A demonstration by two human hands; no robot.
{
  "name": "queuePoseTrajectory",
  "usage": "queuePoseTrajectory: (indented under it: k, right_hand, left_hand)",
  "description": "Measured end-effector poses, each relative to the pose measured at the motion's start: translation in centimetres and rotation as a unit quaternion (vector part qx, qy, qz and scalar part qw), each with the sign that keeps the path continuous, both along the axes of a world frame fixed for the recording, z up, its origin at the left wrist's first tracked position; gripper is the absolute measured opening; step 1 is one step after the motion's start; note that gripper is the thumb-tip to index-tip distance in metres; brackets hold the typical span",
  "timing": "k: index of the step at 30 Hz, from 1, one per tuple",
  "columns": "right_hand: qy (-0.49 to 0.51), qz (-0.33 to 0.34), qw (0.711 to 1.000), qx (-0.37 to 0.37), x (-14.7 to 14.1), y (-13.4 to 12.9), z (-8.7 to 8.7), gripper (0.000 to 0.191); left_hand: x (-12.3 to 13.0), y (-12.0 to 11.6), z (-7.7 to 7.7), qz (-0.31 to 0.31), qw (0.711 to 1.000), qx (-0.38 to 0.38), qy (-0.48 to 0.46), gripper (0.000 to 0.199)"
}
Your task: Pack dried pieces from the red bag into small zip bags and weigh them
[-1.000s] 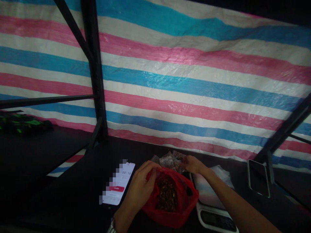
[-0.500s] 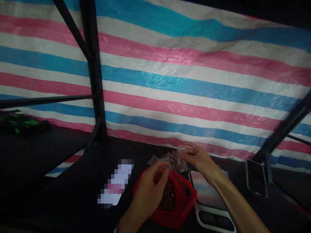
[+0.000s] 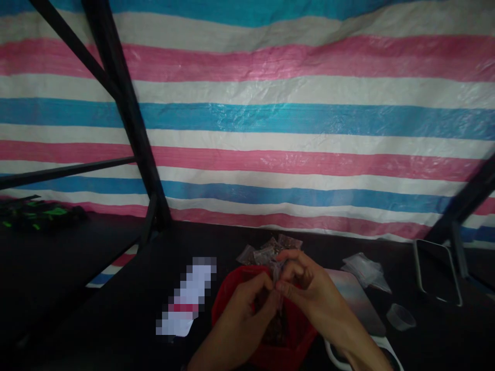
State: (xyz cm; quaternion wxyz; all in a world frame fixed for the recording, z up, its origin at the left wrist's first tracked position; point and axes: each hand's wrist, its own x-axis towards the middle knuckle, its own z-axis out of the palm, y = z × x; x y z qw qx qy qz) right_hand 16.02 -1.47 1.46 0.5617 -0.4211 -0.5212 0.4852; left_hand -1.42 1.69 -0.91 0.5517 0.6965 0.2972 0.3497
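Clear plastic sachet (image 3: 278, 274), light, soft, slippery film, best taken by top edge: pinched upright between nearly closed left hand (image 3: 237, 322) and right hand (image 3: 311, 283), just above red plastic bag (image 3: 226, 301) of dark brown pieces (image 3: 276, 330); more sachets (image 3: 266, 250) just beyond red plastic bag.

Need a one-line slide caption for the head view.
Left hand and right hand pinch a small clear bag over a red plastic bag, more small bags just beyond.
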Motion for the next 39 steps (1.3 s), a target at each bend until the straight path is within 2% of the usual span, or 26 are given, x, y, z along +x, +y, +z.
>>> queuePoseTrajectory:
  k: [5,8,10,12,14,15,19,23,26,31,36,39]
  right_hand:
    - [-0.132,-0.114,0.984,0.037,0.4,-1.3,-0.2,0.027]
    - [-0.228,-0.144,0.962,0.049,0.5,-1.7,-0.6,0.028]
    - [-0.277,-0.139,0.949,0.054,0.4,-1.9,-0.7,0.030]
    - [-0.318,-0.111,0.940,0.056,0.2,-2.2,-0.6,0.029]
    - [-0.355,-0.072,0.930,0.058,0.0,-2.6,-0.3,0.030]
    - [-0.371,-0.055,0.925,0.060,-0.1,-2.7,-0.2,0.031]
    - [-0.416,-0.024,0.907,0.061,-0.1,-3.1,0.0,0.029]
    - [-0.445,-0.021,0.893,0.067,0.3,-3.1,-0.1,0.030]
    - [-0.449,-0.025,0.891,0.065,0.6,-3.4,0.0,0.032]
    - [-0.414,-0.006,0.908,0.061,0.4,-4.0,0.6,0.035]
    - [-0.362,-0.091,0.926,0.061,0.4,-3.5,-0.2,0.020]
    - [-0.327,-0.107,0.937,0.060,0.3,-3.3,-0.7,0.044]
  left_hand:
    - [1.0,1.0,-1.1,0.097,0.993,-0.025,-0.060,0.040]
    - [1.3,1.1,-1.3,0.099,0.988,-0.087,-0.077,0.041]
    - [1.3,1.2,-1.2,0.066,0.970,-0.196,-0.126,0.046]
    - [1.2,1.3,-1.2,0.033,0.933,-0.313,-0.175,0.059]
    - [1.2,1.4,-1.3,0.021,0.905,-0.376,-0.198,0.070]
    - [1.2,1.4,-1.4,0.026,0.902,-0.379,-0.202,0.070]
    - [1.2,1.3,-2.0,0.069,0.921,-0.332,-0.193,0.067]
    - [1.2,1.3,-2.3,0.099,0.922,-0.316,-0.200,0.085]
    - [0.9,1.7,-2.4,0.071,0.932,-0.293,-0.202,0.086]
    - [0.3,2.1,-2.1,0.044,0.967,-0.191,-0.160,0.076]
    - [-0.2,1.3,-1.4,0.002,0.981,-0.140,-0.134,0.070]
    - [-0.3,0.7,-0.8,-0.011,0.986,-0.125,-0.112,0.068]
